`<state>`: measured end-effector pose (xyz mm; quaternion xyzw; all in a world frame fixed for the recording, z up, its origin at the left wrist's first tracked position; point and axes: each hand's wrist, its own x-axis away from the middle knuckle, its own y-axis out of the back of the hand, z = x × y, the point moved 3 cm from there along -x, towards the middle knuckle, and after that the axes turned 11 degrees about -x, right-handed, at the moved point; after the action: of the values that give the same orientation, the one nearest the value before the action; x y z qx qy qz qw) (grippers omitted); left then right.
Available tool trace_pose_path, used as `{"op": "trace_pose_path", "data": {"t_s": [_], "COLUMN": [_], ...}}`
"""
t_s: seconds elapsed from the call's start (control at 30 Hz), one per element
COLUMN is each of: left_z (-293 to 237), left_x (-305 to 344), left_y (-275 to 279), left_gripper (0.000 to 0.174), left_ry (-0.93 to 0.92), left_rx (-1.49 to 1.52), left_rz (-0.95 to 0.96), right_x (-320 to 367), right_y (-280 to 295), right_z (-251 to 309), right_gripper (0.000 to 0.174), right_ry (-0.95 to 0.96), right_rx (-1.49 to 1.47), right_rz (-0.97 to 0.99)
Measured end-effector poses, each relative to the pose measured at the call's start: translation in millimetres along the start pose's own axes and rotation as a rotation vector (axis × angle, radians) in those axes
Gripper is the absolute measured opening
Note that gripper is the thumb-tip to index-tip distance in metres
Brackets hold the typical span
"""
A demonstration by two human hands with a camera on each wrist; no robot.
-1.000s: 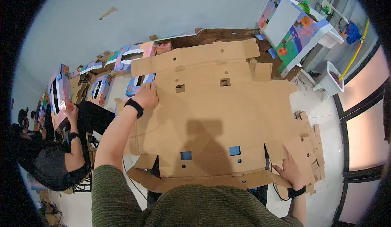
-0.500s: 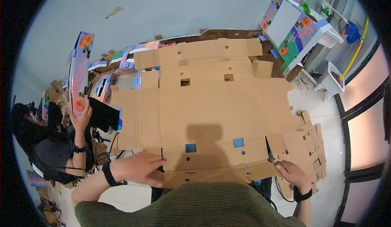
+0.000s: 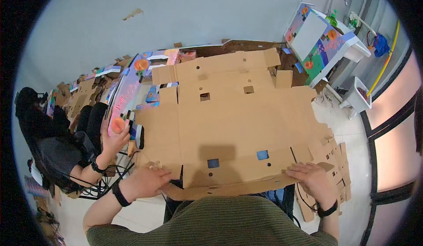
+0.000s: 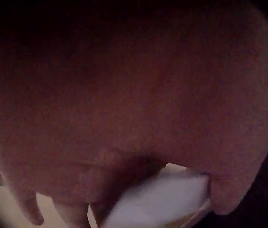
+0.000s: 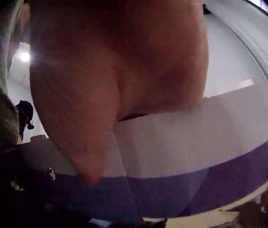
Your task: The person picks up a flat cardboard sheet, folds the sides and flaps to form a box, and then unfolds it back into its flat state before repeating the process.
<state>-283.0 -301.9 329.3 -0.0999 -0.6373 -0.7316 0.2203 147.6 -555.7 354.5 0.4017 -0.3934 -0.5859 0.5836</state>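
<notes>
A large flattened cardboard box [image 3: 242, 118], plain brown side up, with cut holes and flaps, lies in front of me. At its near left corner my left hand [image 3: 143, 182] grips a flap; in the left wrist view a pale flap [image 4: 157, 202] passes between thumb and fingers. My right hand [image 3: 310, 182] holds the near right edge, its fingers laid over the brown side. From the right wrist view, that thumb lies against the outer face [image 5: 195, 156], printed white and purple. The near flap [image 3: 238, 188] is tilted up between both hands.
On the left, a seated person [image 3: 61, 153] holds a colourful printed carton [image 3: 125, 91]. More printed cartons [image 3: 165, 56] lie behind the sheet. A printed box stands [image 3: 310, 32] by the sink at back right. Cardboard pieces [image 3: 341, 171] lie at right, cables [image 3: 110, 180] at left.
My left hand has come from the sheet's far left side to its near left corner. My right hand has shifted inward onto the near edge. The other person's carton has swung right and lower.
</notes>
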Motion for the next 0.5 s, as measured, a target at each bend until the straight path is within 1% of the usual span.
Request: {"op": "trace_pose_path", "data": {"t_s": [0.07, 0.17, 0.27, 0.37, 0.43, 0.47, 0.5], "left_z": [13, 28, 48, 73, 92, 109, 119], "left_x": [9, 23, 47, 74, 93, 104, 111], "left_y": [45, 105, 148, 151, 144, 134, 130], "left_gripper": [0.082, 0.083, 0.084, 0.082, 0.081, 0.080, 0.073], "left_ry": [0.063, 0.029, 0.109, 0.108, 0.182, 0.212, 0.251], "left_rx": [0.237, 0.513, 0.667, 0.853, 0.959, 1.104, 1.069], "left_rz": [0.077, -0.113, -0.042, -0.270, -0.426, -0.620, -0.689], "right_x": [3, -11, -34, -59, -82, -93, -101], "right_y": [17, 56, 89, 118, 140, 152, 166], "right_z": [-9, -7, -13, -14, -29, -40, -53], "right_gripper": [0.046, 0.044, 0.047, 0.046, 0.043, 0.042, 0.038], "right_ry": [-0.079, 0.059, 0.200, 0.283, 0.295, 0.301, 0.306], "right_rx": [-0.069, 0.071, 0.237, 0.129, -0.121, -0.250, -0.089], "right_rz": [-0.039, -0.209, -0.246, -0.327, -0.382, -0.415, -0.405]}}
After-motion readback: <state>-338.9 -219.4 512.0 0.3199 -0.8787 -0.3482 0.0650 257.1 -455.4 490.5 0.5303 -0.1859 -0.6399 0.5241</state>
